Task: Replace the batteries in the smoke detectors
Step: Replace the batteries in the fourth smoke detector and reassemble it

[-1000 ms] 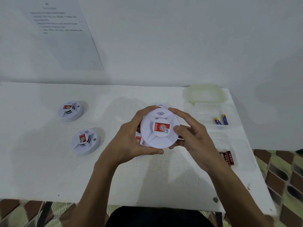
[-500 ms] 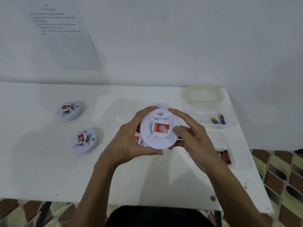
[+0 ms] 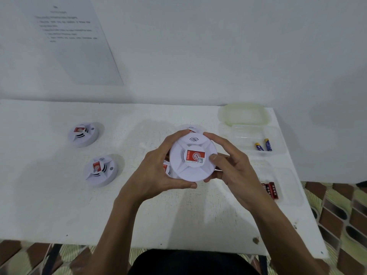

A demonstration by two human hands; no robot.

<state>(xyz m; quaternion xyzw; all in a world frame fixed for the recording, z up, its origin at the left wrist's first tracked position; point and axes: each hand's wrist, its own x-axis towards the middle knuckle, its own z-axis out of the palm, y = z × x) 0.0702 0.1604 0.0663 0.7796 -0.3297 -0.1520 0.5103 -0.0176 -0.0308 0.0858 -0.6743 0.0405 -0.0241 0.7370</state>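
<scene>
Head view, near to far. At the bottom centre of the frame, dark clothing [image 3: 190,262] and two bare forearms rise over the near edge of a white table [image 3: 49,205]. Patterned floor [image 3: 337,215] shows at the lower right.

At the centre, the left hand [image 3: 156,171] and right hand [image 3: 234,171] hold a round white detector [image 3: 193,156] above the table, its face with the red label turned toward the camera. The left hand's fingers curl over the upper left rim and its thumb lies along the lower rim. The right hand's fingers curl over the upper right rim and its thumb presses the face just right of the label.

A lower detector [image 3: 166,168] shows partly between the left hand and the held one. Whether they touch cannot be told.

To the right of centre, red batteries [image 3: 271,189] lie in a clear tray [image 3: 294,187]. To the left, well apart from the hands, a near-left detector [image 3: 101,170] rests label up.

Farther back, the top of a rear detector [image 3: 190,128] peeks above the fingertips. At the right, two blue batteries [image 3: 263,145] lie side by side in a second tray [image 3: 238,143], and a far-left detector [image 3: 83,133] sits at the left. A pale green lid [image 3: 244,114] lies at the table's far right corner.

On the wall, upper left, hangs a printed sheet [image 3: 75,46]; its text is illegible.
</scene>
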